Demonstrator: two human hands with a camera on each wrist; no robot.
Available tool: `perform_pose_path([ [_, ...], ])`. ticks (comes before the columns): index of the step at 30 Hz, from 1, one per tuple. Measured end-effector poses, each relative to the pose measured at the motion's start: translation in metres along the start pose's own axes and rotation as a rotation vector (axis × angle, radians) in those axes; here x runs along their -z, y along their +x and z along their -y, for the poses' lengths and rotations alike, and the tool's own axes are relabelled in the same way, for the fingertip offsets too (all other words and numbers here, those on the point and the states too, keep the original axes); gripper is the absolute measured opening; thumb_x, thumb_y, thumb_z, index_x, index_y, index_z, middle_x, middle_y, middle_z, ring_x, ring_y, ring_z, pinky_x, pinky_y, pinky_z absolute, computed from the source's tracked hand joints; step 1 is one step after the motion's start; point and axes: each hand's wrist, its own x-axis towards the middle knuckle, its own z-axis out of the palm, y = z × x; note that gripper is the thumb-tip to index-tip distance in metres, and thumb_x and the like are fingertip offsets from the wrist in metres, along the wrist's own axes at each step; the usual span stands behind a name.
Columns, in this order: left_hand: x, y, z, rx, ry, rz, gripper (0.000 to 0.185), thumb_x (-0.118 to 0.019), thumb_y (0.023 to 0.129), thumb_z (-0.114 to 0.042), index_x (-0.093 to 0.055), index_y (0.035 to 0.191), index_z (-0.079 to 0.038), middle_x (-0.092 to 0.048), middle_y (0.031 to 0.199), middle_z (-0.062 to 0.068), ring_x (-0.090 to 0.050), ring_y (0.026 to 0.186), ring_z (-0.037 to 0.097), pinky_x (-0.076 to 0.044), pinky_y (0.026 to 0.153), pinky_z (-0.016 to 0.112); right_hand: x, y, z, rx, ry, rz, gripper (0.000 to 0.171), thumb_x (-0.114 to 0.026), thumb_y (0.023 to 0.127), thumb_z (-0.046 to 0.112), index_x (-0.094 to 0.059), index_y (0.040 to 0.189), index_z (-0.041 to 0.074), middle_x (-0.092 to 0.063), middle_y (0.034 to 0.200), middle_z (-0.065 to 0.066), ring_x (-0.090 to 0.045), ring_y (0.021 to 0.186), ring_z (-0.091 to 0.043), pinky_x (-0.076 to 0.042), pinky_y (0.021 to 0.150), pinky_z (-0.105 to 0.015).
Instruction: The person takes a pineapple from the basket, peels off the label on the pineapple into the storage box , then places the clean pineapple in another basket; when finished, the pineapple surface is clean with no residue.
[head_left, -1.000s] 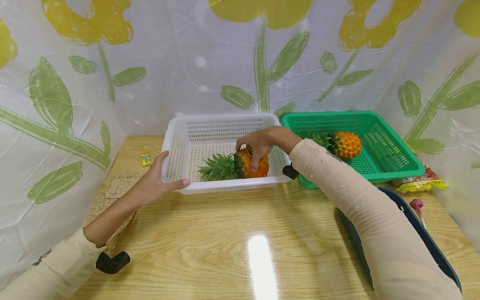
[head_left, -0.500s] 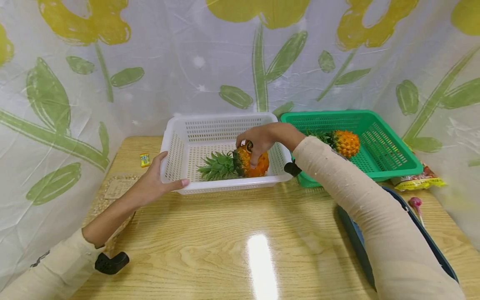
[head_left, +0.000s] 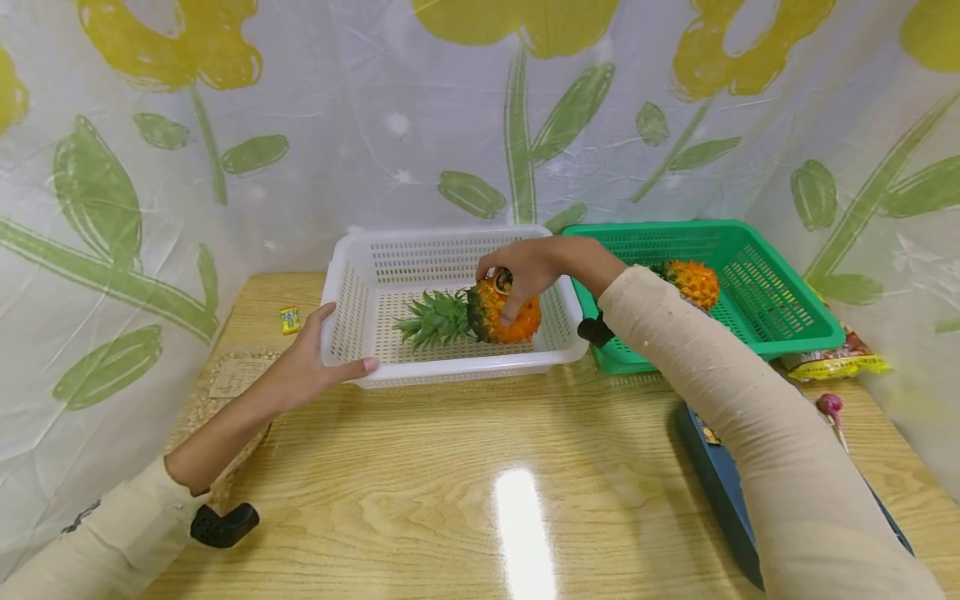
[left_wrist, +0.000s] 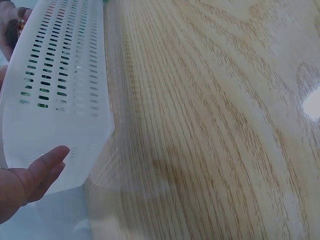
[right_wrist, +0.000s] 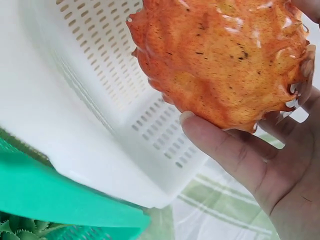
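Note:
My right hand (head_left: 528,271) grips a small orange pineapple (head_left: 519,327) from above, thumb on its near side. Its green leafy crown points left, and a round sticker shows on its skin. The fruit is inside the white perforated basket (head_left: 450,367), near the right end. In the right wrist view the thumb presses the rounded side of the pineapple (right_wrist: 215,55), above the basket's inner wall. My left hand (head_left: 311,354) holds the white basket at its front left corner, the thumb over the front rim and the fingers along the left side.
A green basket (head_left: 806,340) stands right of the white one, with a second pineapple (head_left: 696,283) inside. My right forearm passes over a dark blue bin (head_left: 712,483). A snack bag (head_left: 840,362), a lollipop (head_left: 830,406), a small yellow packet (head_left: 290,320) and a clear bag (head_left: 240,375) lie around.
The pineapple has risen slightly and shifted a little right in my right hand. My right forearm has moved right, covering more of the green basket. The left hand stays put.

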Motion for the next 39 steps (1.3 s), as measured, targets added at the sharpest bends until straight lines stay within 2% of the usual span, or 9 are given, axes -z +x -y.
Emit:
perform_pose_path([
  [9, -0.002, 0.003, 0.000, -0.007, 0.005, -0.001, 0.123, -0.074, 0.087, -0.052, 0.017, 0.159, -0.010, -0.020, 0.157, 0.037, -0.032, 0.139, 0.057, -0.032, 0.107, 0.072, 0.006, -0.015, -0.003, 0.042, 0.043, -0.045, 0.085, -0.080, 0.081, 0.050, -0.041, 0.151, 0.022, -0.036, 0.159, -0.006, -0.043, 0.139, -0.028, -0.043, 0.107, -0.049],
  [21, -0.003, 0.002, -0.004, 0.017, 0.025, 0.008, 0.124, -0.072, 0.087, -0.056, 0.019, 0.159, -0.011, -0.011, 0.159, 0.038, -0.025, 0.141, 0.060, -0.029, 0.108, 0.074, 0.010, -0.044, 0.001, 0.108, 0.083, -0.100, 0.083, -0.081, 0.081, 0.049, -0.043, 0.149, 0.020, -0.042, 0.154, -0.010, -0.045, 0.136, -0.029, -0.045, 0.105, -0.048],
  [27, -0.002, 0.003, -0.004, 0.009, 0.029, 0.002, 0.124, -0.073, 0.087, -0.055, 0.018, 0.159, -0.010, -0.014, 0.158, 0.039, -0.028, 0.140, 0.060, -0.030, 0.107, 0.074, 0.004, -0.058, 0.005, 0.164, 0.069, -0.137, 0.082, -0.080, 0.081, 0.049, -0.044, 0.148, 0.017, -0.046, 0.150, -0.010, -0.048, 0.133, -0.029, -0.046, 0.102, -0.047],
  [31, -0.002, 0.002, -0.003, 0.006, 0.032, 0.003, 0.125, -0.073, 0.087, -0.055, 0.018, 0.159, -0.009, -0.014, 0.158, 0.039, -0.028, 0.140, 0.060, -0.030, 0.107, 0.074, -0.004, -0.068, 0.009, 0.181, 0.085, -0.181, 0.080, -0.079, 0.082, 0.048, -0.045, 0.147, 0.018, -0.048, 0.148, -0.007, -0.050, 0.131, -0.026, -0.047, 0.099, -0.045],
  [35, 0.000, 0.002, -0.003, -0.010, 0.015, 0.001, 0.125, -0.075, 0.087, -0.052, 0.017, 0.159, -0.008, -0.019, 0.156, 0.039, -0.033, 0.138, 0.059, -0.033, 0.106, 0.073, -0.011, -0.078, 0.014, 0.188, 0.095, -0.219, 0.077, -0.079, 0.082, 0.046, -0.046, 0.147, 0.019, -0.051, 0.146, -0.005, -0.052, 0.129, -0.023, -0.048, 0.097, -0.043],
  [37, 0.000, 0.002, -0.003, -0.023, -0.003, 0.001, 0.124, -0.076, 0.087, -0.050, 0.016, 0.159, -0.008, -0.022, 0.155, 0.039, -0.035, 0.136, 0.059, -0.035, 0.105, 0.072, -0.014, -0.084, 0.017, 0.190, 0.100, -0.233, 0.076, -0.079, 0.082, 0.046, -0.047, 0.146, 0.020, -0.052, 0.144, -0.004, -0.054, 0.124, -0.022, -0.048, 0.093, -0.041],
  [39, 0.000, 0.002, -0.003, -0.036, -0.021, 0.003, 0.123, -0.076, 0.087, -0.047, 0.015, 0.159, -0.008, -0.024, 0.155, 0.038, -0.037, 0.136, 0.058, -0.037, 0.104, 0.072, -0.017, -0.090, 0.020, 0.192, 0.104, -0.241, 0.076, -0.079, 0.082, 0.046, -0.047, 0.146, 0.020, -0.055, 0.140, -0.003, -0.057, 0.112, -0.020, -0.048, 0.087, -0.039],
])
